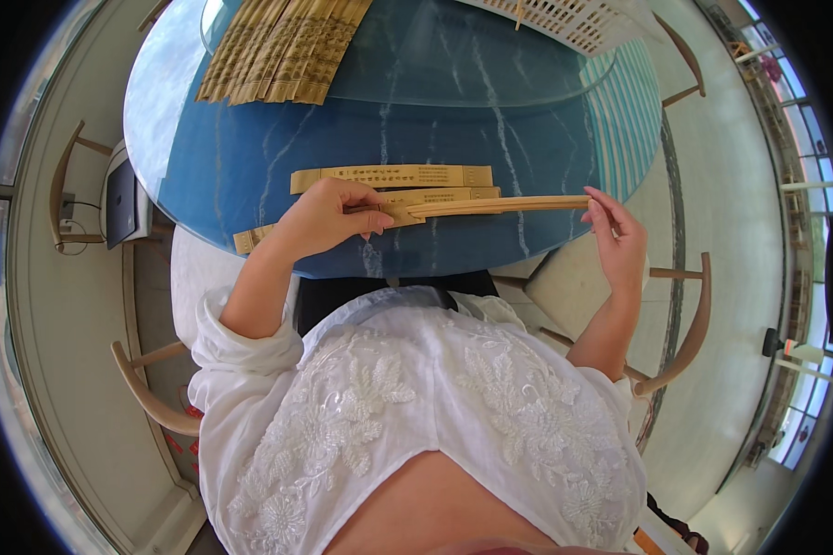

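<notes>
A pair of pale wooden chopsticks stretches level between my hands above the blue table. My right hand pinches their right ends between thumb and fingertips. My left hand is closed on a gold paper chopstick sleeve, and the chopsticks' left ends meet its mouth; how deep they sit inside cannot be seen. Two more gold sleeves lie flat just beyond, a far one and a nearer one partly behind the chopsticks. Another sleeve end shows beside my left wrist.
A glass turntable covers the table's far part, bearing a row of several gold sleeves at left and a white slotted basket at right. Wooden-armed chairs surround the table. A dark laptop rests on the left chair.
</notes>
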A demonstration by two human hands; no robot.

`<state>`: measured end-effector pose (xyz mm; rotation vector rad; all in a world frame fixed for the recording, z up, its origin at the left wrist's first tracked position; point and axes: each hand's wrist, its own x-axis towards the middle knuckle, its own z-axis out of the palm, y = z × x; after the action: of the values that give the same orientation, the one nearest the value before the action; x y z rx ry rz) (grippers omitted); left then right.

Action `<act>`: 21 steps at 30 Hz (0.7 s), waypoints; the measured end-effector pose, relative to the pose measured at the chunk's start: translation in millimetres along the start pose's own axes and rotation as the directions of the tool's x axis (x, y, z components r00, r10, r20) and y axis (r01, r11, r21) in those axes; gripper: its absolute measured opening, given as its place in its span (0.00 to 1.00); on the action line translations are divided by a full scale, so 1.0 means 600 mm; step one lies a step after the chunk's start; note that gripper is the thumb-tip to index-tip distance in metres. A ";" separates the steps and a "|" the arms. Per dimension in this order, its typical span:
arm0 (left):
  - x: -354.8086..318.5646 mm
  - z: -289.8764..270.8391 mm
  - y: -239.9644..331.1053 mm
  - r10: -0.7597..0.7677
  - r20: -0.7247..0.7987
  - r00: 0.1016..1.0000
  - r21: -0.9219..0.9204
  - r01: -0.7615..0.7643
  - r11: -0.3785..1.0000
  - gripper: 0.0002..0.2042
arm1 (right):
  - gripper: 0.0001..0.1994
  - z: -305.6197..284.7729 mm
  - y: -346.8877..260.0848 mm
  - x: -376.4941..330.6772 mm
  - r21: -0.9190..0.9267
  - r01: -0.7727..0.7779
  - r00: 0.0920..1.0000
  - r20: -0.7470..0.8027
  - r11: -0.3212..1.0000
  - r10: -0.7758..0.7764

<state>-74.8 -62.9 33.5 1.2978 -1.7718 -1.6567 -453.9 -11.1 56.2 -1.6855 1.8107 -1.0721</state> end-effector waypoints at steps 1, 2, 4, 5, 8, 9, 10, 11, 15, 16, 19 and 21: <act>0.000 -0.002 -0.004 0.006 -0.021 1.000 -0.039 -0.007 0.999 0.10 | 0.13 0.001 0.013 -0.004 0.155 -0.051 0.999 0.008 0.987 0.050; -0.001 -0.004 -0.004 0.001 -0.014 1.000 -0.054 -0.002 0.999 0.10 | 0.13 0.001 0.017 -0.008 0.307 -0.098 0.995 0.020 0.947 0.097; -0.001 -0.005 0.000 -0.008 0.002 1.000 -0.084 0.008 0.996 0.10 | 0.13 0.006 0.022 -0.013 0.513 -0.159 0.986 0.037 0.844 0.163; 0.000 -0.007 0.001 -0.021 0.029 0.999 -0.061 0.023 0.998 0.10 | 0.13 0.020 0.014 -0.014 0.573 -0.170 0.982 0.032 0.802 0.185; 0.001 -0.008 0.008 -0.063 0.074 0.995 -0.016 0.065 0.998 0.11 | 0.14 0.042 0.010 -0.013 0.702 -0.112 0.983 -0.024 0.703 0.180; 0.000 -0.006 0.013 -0.078 0.075 0.994 -0.014 0.079 0.997 0.11 | 0.14 0.047 0.010 -0.012 0.736 -0.078 0.984 -0.050 0.672 0.169; 0.000 -0.004 0.016 -0.093 0.075 0.993 -0.011 0.094 0.995 0.11 | 0.14 0.049 0.008 -0.010 0.748 -0.053 0.978 -0.095 0.662 0.186; 0.000 -0.001 0.017 -0.094 0.085 0.992 -0.042 0.098 0.994 0.12 | 0.15 0.053 0.004 -0.008 0.760 -0.030 0.970 -0.135 0.650 0.203; 0.002 0.007 0.022 -0.105 0.136 0.985 -0.109 0.120 0.987 0.12 | 0.16 0.064 -0.014 -0.006 0.720 0.140 0.942 -0.309 0.679 0.133; 0.003 0.007 0.024 -0.110 0.152 0.982 -0.110 0.128 0.986 0.12 | 0.16 0.065 -0.020 -0.006 0.706 0.144 0.932 -0.332 0.694 0.145; 0.005 0.008 0.019 -0.055 0.170 0.984 -0.104 0.073 0.992 0.11 | 0.16 0.067 -0.032 -0.007 0.660 0.149 0.915 -0.374 0.736 0.150; 0.006 0.012 0.027 -0.042 0.162 0.986 -0.102 0.059 0.993 0.11 | 0.15 0.069 -0.031 -0.010 0.631 0.151 0.924 -0.363 0.761 0.117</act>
<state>-88.1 -63.5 45.5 1.2016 -1.7241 -1.9039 -409.6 -14.2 44.5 -1.1087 1.3510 -1.8819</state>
